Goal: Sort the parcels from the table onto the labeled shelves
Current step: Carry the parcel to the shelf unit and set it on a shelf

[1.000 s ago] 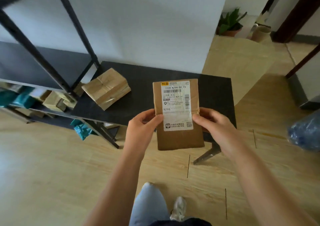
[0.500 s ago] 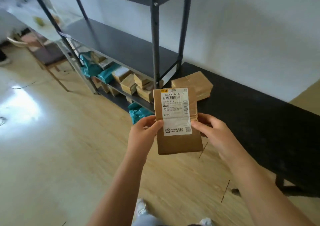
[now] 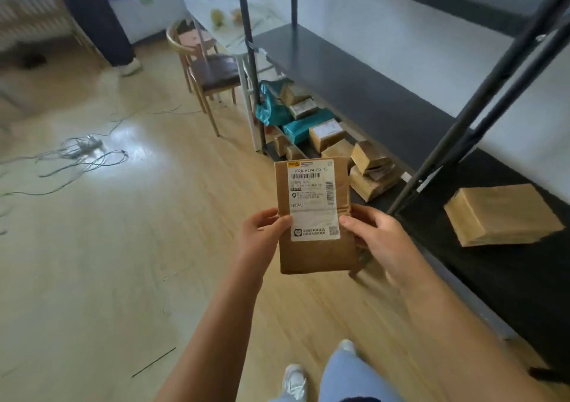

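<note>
I hold a flat brown cardboard parcel (image 3: 317, 253) with a white shipping label upright in front of me, over the wooden floor. My left hand (image 3: 262, 235) grips its left edge and my right hand (image 3: 379, 238) grips its right edge. A second brown parcel (image 3: 499, 213) lies on the black table (image 3: 509, 278) at the right. The black metal shelf unit (image 3: 354, 87) stands ahead to the right; its middle board is bare, and its low shelf holds several brown and teal parcels (image 3: 327, 133).
A wooden chair (image 3: 209, 71) stands left of the shelf unit, with a white table (image 3: 228, 41) behind it. Cables and a power strip (image 3: 83, 149) lie on the floor at the left. Another person's legs (image 3: 101, 25) are at the far back left.
My view has swung left from the table toward the shelf unit. The parcel stays held in both hands, and the table with its second parcel has slid to the right edge.
</note>
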Demonstrator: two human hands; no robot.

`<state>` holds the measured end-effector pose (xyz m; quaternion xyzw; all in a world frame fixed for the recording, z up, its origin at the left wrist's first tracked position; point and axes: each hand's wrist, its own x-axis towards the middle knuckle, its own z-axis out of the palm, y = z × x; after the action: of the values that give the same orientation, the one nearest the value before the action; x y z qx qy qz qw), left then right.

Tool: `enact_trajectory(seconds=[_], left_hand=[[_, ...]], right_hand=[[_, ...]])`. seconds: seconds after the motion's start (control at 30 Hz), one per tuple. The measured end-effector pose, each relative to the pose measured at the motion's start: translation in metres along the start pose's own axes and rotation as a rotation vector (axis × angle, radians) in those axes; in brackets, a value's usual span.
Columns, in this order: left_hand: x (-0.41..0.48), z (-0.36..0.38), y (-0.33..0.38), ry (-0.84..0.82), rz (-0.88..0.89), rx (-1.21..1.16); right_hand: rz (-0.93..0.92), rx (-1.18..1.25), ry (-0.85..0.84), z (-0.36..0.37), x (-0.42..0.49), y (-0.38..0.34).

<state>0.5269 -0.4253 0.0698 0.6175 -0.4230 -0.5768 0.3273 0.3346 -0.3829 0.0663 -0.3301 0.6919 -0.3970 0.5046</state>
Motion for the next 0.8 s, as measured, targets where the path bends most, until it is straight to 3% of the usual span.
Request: enact_trajectory(seconds=[0.8], left_hand=[[0.307, -0.106, 0.132, 0.294, 0.006, -0.057]], right_hand=[[-0.039, -0.080, -0.239, 0.161, 0.329, -0.191]])
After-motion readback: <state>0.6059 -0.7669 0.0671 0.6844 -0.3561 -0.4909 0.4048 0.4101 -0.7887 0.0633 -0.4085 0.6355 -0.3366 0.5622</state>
